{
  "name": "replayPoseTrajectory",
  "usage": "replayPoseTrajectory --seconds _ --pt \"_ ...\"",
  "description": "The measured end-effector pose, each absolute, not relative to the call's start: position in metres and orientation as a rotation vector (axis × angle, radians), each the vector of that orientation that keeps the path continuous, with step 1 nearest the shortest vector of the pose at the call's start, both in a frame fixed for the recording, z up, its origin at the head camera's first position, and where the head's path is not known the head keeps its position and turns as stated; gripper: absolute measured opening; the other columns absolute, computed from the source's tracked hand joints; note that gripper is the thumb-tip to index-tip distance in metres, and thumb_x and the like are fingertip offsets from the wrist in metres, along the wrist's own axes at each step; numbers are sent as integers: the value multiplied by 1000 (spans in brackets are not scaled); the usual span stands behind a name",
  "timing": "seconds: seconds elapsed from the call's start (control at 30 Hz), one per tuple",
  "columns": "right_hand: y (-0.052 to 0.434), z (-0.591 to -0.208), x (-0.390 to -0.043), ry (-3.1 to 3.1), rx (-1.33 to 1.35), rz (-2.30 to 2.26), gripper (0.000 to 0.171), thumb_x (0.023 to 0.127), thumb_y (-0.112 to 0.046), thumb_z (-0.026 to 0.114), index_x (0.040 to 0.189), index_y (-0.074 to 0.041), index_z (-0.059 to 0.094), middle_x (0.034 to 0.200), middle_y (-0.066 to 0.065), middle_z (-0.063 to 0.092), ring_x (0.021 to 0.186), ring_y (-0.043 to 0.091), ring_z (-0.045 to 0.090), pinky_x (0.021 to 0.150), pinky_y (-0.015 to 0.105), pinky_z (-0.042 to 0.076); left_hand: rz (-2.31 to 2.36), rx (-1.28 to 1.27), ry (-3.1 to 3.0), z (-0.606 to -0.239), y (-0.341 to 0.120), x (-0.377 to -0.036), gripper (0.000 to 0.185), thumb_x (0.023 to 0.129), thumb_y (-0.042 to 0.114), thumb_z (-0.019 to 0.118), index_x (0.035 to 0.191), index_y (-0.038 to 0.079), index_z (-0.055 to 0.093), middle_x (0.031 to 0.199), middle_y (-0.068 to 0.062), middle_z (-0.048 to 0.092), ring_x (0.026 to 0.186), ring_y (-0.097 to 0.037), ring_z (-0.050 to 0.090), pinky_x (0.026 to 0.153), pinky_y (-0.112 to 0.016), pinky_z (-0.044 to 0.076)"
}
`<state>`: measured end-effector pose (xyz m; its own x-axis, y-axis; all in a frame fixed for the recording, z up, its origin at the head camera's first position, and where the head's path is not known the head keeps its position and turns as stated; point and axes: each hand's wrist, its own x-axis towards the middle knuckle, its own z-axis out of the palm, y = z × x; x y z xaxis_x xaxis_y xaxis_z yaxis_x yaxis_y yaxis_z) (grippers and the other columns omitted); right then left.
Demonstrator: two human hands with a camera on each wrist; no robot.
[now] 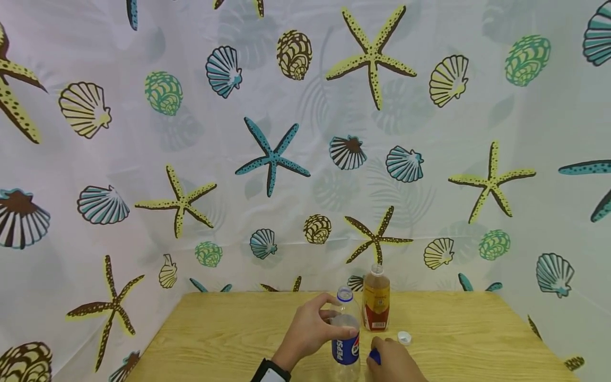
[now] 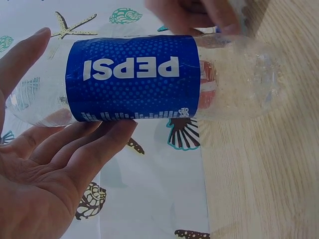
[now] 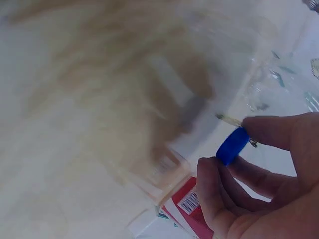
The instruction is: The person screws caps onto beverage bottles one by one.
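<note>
An uncapped, clear Pepsi bottle with a blue label stands upright on the table. My left hand holds it from the left, thumb at the near side and fingers on the far side of its upper body. The bottle appears sideways in the left wrist view, the left hand's fingertips at the label's edge. To the bottle's right, low over the table, my right hand pinches a blue bottle cap between thumb and fingertips. The Pepsi bottle's mouth shows a blue ring.
Behind and right of the Pepsi bottle stands an uncapped bottle of amber drink with a yellow and red label. A white cap lies on the wooden table near it. A shell-and-starfish cloth hangs behind the table and along its sides.
</note>
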<state>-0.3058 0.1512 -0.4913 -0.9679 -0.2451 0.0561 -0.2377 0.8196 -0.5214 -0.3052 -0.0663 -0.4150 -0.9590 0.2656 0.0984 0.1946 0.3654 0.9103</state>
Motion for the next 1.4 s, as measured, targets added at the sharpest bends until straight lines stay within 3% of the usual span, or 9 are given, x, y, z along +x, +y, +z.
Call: replayPoseTrajectory --seconds 0.13,0.23,0.3,0.47,0.63,0.77,0.9,1.1,1.4 --pt "148 -460 -304 3067 -356 -1078 17 90 -17 75 103 -6 73 94 5 73 85 24 69 75 44 58 1689 442 2533 -415 -67 -306 56 71 39 93 115 20 65 111 -11 76 100 -31 74 80 -54 60" --pt "142 -430 -302 3098 -301 -1283 12 93 -20 72 99 -10 73 77 -1 68 66 13 62 58 31 51 1702 462 2518 -416 -67 -306 56 71 38 93 115 20 66 109 -10 76 99 -29 75 79 -52 61" --pt "138 -409 -300 3088 -273 -1411 13 95 -22 72 100 -10 72 74 -1 67 63 11 59 53 27 47 1709 466 2515 -417 -67 -306 55 71 38 93 115 20 66 109 -9 76 99 -29 75 78 -51 61" --pt "133 -371 -299 3010 -286 -1647 22 92 -26 75 102 -8 65 94 6 73 83 16 69 65 29 55 1712 463 2516 -418 -67 -306 55 71 38 93 116 20 65 110 -9 75 100 -30 74 79 -52 61" --pt "127 -358 -297 2954 -288 -1803 30 89 -29 79 101 -9 61 96 7 74 91 19 70 72 29 55 1707 455 2519 -418 -67 -306 56 71 38 93 116 20 65 112 -9 75 102 -31 74 79 -52 61" --pt "123 -355 -296 2942 -328 -1853 32 91 -31 77 111 -8 66 103 8 75 99 23 72 82 36 59 1701 454 2517 -417 -67 -306 56 71 38 93 116 19 65 113 -9 74 104 -32 74 78 -53 61" --pt "120 -355 -294 2925 -427 -1814 29 94 -27 75 116 -9 72 105 6 75 97 21 73 85 36 60 1698 469 2510 -417 -67 -306 57 71 38 93 116 17 65 114 -9 74 105 -33 73 78 -53 61" --pt "114 -352 -291 2918 -482 -1736 22 91 -23 77 112 -15 75 97 2 74 86 12 67 76 26 55 1688 469 2510 -416 -68 -306 59 71 39 93 117 16 65 114 -10 74 105 -34 73 78 -54 61" --pt "109 -347 -285 3019 -677 -1571 24 87 -13 80 110 -9 74 94 -1 74 90 13 70 89 47 58 1675 451 2506 -416 -68 -307 56 70 40 94 113 20 65 113 -8 75 103 -32 74 79 -54 61"
